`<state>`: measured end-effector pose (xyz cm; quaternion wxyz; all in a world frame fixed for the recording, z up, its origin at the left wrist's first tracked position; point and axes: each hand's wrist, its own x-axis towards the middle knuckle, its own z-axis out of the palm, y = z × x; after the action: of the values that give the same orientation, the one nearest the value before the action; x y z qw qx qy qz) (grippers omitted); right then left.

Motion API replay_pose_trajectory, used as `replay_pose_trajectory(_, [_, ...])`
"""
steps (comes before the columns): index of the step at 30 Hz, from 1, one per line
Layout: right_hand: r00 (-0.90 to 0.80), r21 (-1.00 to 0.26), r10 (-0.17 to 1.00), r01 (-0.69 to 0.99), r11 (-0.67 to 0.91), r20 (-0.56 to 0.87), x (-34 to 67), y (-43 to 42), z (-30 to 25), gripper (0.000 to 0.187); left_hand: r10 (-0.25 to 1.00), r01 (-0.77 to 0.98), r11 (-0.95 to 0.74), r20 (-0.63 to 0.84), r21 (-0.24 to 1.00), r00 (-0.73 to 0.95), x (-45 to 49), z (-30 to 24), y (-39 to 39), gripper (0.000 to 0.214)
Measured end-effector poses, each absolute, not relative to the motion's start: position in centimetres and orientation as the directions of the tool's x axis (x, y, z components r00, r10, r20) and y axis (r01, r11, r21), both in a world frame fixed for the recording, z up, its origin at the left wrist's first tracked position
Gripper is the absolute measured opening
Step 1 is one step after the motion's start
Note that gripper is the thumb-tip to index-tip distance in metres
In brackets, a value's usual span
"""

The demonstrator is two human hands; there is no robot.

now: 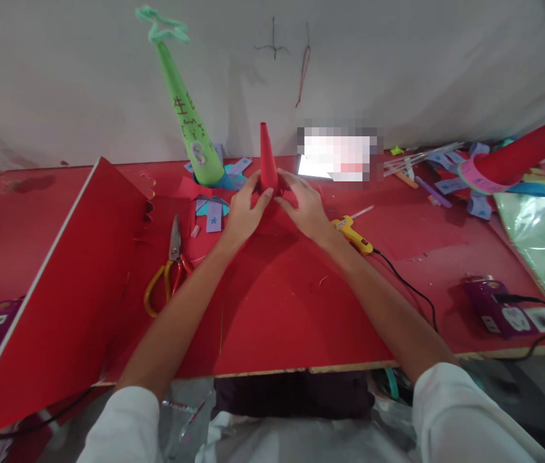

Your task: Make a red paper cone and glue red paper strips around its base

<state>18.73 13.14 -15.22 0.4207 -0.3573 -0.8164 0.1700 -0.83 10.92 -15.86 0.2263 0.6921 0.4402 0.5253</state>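
A narrow red paper cone (267,157) stands upright on the red table, its tip pointing up. My left hand (247,209) grips the cone's lower left side, with the thumb pressed on its front. From the other side my right hand (305,204) holds the base, thumb in front and fingers curled behind it. Both hands are closed around the bottom of the cone, and their fingertips are partly hidden behind it. Left of my left hand lie purple paper strips with stars (214,217) on a blue piece. A yellow glue gun (356,235) lies beside my right forearm.
Scissors (174,247) with a yellow handle lie near my left forearm. A tall green cone (190,122) stands behind them. A red panel (67,283) rises at left. A tablet (337,157) leans at the wall. Purple power strips (501,308) with cables sit at both sides.
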Motion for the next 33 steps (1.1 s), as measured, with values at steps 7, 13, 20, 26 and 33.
replay_pose_trajectory(7, [-0.415, -0.588, 0.73, 0.433, 0.684, 0.543, 18.52, 13.38, -15.31, 0.054, 0.854, 0.307, -0.511, 0.514, 0.803, 0.079, -1.11, -16.68, 11.29, 0.052])
replay_pose_trajectory(13, [-0.425, -0.565, 0.737, 0.473, 0.676, 0.525, 18.42, 13.59, -15.36, 0.052, 0.867, 0.351, -0.487, 0.492, 0.8, 0.082, -1.33, -16.84, 11.22, 0.046])
replay_pose_trajectory(20, [-0.425, -0.582, 0.757, 0.483, 0.654, 0.497, 18.41, 13.84, -15.62, 0.052, 0.875, 0.373, -0.472, 0.475, 0.799, 0.092, -1.23, -16.91, 11.29, 0.05])
replay_pose_trajectory(26, [-0.419, -0.604, 0.767, 0.473, 0.641, 0.486, 18.4, 13.87, -15.53, 0.051, 0.889, 0.408, -0.451, 0.441, 0.794, 0.123, -1.38, -16.53, 11.11, 0.055])
replay_pose_trajectory(33, [-0.425, -0.601, 0.764, 0.473, 0.644, 0.485, 18.53, 13.75, -15.57, 0.05, 0.882, 0.405, -0.466, 0.451, 0.787, 0.139, -1.38, -16.88, 11.25, 0.051])
